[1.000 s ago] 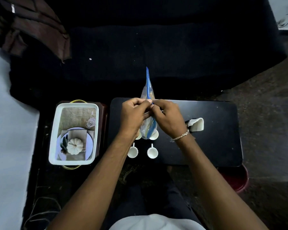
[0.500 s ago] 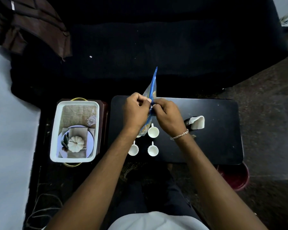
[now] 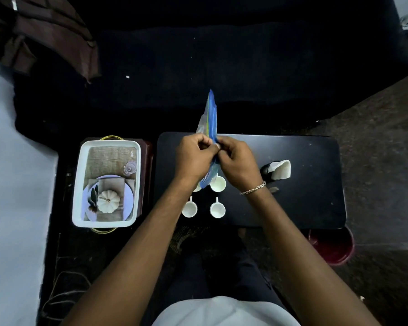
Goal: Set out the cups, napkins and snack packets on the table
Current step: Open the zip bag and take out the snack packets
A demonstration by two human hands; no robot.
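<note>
Packet [image 3: 209, 118] at frame centre has swung back upright from its rightward lean, my left hand [image 3: 193, 158] and right hand [image 3: 237, 161] both pinched shut on its edge above the cups [image 3: 218, 184], so I judge it unplaced.

The snack packet [image 3: 209, 118] has swung back from its rightward lean of half a second ago — its top edge now stands almost straight above the fingers [image 3: 218, 147], which have shifted slightly right; more of its blue face shows.
</note>
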